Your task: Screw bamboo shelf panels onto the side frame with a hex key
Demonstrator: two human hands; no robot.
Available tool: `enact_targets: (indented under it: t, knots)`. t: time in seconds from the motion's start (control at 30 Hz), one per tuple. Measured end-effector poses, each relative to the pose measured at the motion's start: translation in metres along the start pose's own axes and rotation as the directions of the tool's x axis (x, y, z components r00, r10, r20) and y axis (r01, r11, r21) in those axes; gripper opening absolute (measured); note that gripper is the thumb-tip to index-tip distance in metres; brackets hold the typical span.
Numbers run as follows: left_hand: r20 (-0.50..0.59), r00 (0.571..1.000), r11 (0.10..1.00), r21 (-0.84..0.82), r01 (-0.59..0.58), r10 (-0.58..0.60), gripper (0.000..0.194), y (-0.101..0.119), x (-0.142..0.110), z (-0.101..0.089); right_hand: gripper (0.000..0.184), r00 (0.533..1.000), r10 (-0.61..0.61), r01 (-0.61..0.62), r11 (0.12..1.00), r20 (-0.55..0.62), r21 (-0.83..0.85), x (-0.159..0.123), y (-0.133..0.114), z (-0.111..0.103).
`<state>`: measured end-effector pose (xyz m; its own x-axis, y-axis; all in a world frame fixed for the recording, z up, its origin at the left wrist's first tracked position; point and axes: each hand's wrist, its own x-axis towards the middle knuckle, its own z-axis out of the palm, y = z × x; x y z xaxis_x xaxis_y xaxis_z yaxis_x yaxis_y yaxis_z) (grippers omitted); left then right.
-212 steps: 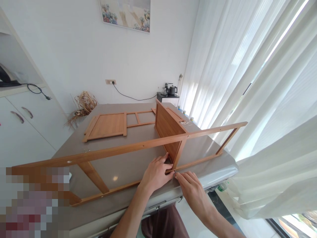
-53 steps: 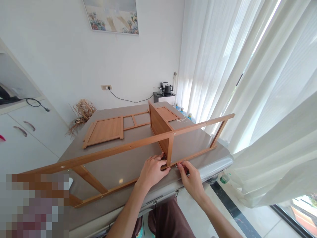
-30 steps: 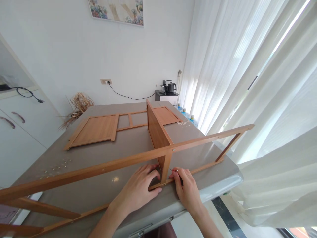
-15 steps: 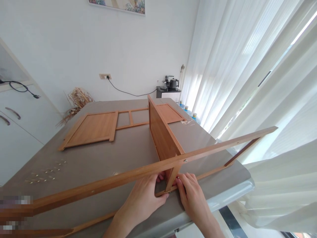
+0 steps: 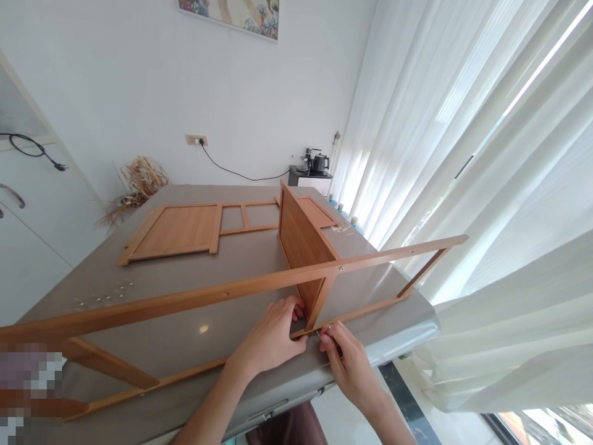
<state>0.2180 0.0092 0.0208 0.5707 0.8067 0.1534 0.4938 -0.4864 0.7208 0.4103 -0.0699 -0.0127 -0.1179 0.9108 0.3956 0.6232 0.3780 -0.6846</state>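
A ladder-like wooden frame (image 5: 259, 283) stands on its long edge along the table's near side. A wooden shelf panel (image 5: 306, 238) stands upright against its middle crosspiece, running away from me. My left hand (image 5: 271, 337) grips the lower joint of the frame and panel, thumb on the near rail and fingers behind it. Just right of that joint, my right hand (image 5: 345, 358) pinches a thin metal hex key (image 5: 319, 334) at the lower rail. Most of the key is hidden by my fingers. A screw head shows in the upper rail above.
A flat panelled wooden frame (image 5: 178, 232) lies farther back on the grey table (image 5: 241, 266), and another panel (image 5: 317, 212) lies behind the upright one. Several small screws (image 5: 107, 296) are scattered at left. A pixelated patch covers the lower left. Curtains (image 5: 463, 185) hang at right.
My right hand has shifted between the rail's near face and its upper inner side, now back at the near face with the key. My left hand keeps hold of the joint. The view has shifted.
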Motion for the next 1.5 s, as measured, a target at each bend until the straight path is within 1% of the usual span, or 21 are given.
enact_targets:
  t: [0.13,0.3,0.5,0.7,1.07,1.2,1.37,1.5]
  knots:
    - [0.021,1.0,0.998,-0.056,-0.009,0.011,0.035,-0.005,0.001,-0.001,0.027,0.997,0.035,-0.034,0.999,0.068,-0.007,0.002,-0.006,0.001]
    - [0.005,1.0,0.997,-0.076,-0.018,0.018,0.036,-0.01,0.0,-0.001,0.029,0.998,0.055,-0.053,0.998,0.044,-0.028,0.003,-0.008,0.002]
    - [0.023,0.999,0.989,-0.146,-0.023,0.027,0.038,-0.011,0.001,-0.002,0.029,0.997,0.053,-0.05,0.997,0.063,-0.061,0.003,-0.008,0.003]
    - [0.042,0.999,0.988,-0.152,-0.022,0.029,0.039,-0.01,0.001,-0.004,0.03,0.997,0.05,-0.047,0.997,0.055,-0.057,0.003,-0.011,0.003]
    - [0.015,0.998,0.982,-0.177,-0.059,0.062,0.044,-0.017,0.002,0.002,0.03,0.999,0.042,-0.04,0.994,0.02,-0.099,0.0,-0.014,0.007]
    - [0.012,0.998,0.983,-0.173,-0.059,0.062,0.044,-0.017,0.001,0.002,0.029,1.0,-0.001,-0.001,0.988,-0.01,-0.152,-0.001,-0.018,0.01]
    - [0.015,0.998,0.981,-0.184,-0.062,0.066,0.044,-0.016,0.0,0.001,0.024,0.991,-0.132,0.126,0.949,0.0,-0.29,-0.004,-0.026,0.014]
    - [0.043,0.997,0.979,-0.198,-0.051,0.061,0.045,-0.016,0.0,0.0,0.022,0.986,-0.166,0.151,0.918,-0.01,-0.367,-0.007,-0.027,0.017]
